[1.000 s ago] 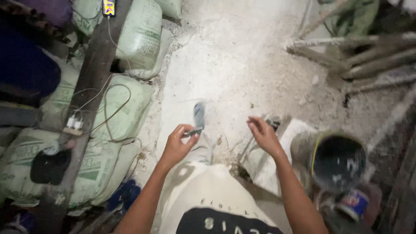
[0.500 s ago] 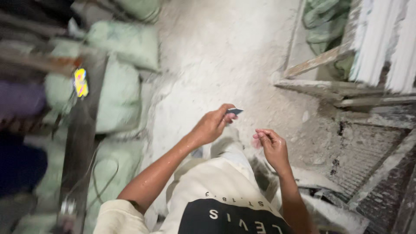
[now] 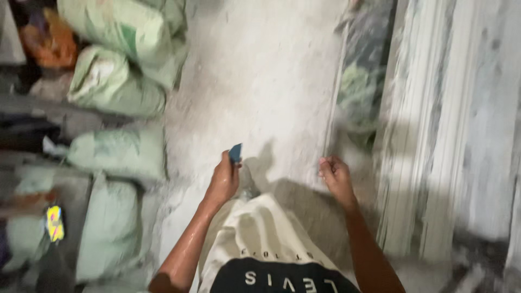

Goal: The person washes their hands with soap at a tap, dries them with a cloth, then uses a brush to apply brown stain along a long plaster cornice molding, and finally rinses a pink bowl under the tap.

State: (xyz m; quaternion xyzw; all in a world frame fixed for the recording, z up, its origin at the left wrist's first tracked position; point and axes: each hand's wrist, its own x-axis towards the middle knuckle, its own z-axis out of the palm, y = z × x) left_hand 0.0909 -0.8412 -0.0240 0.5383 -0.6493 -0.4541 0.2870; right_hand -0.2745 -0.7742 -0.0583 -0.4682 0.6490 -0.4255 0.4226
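The left hand [image 3: 223, 182] is pinching a small blue card [image 3: 235, 153] at its fingertips — the right hand [image 3: 335, 176] is curling closed, empty, well apart.

A small dark blue flat object [image 3: 235, 153] sits just left of the frame's centre, pinched at its lower end between the fingertips of the left hand [image 3: 223, 182]. It stands nearly upright, leaning slightly to the right, and its top pokes out above the fingers. It looks like a thin card or blade, though the blur leaves that unclear.
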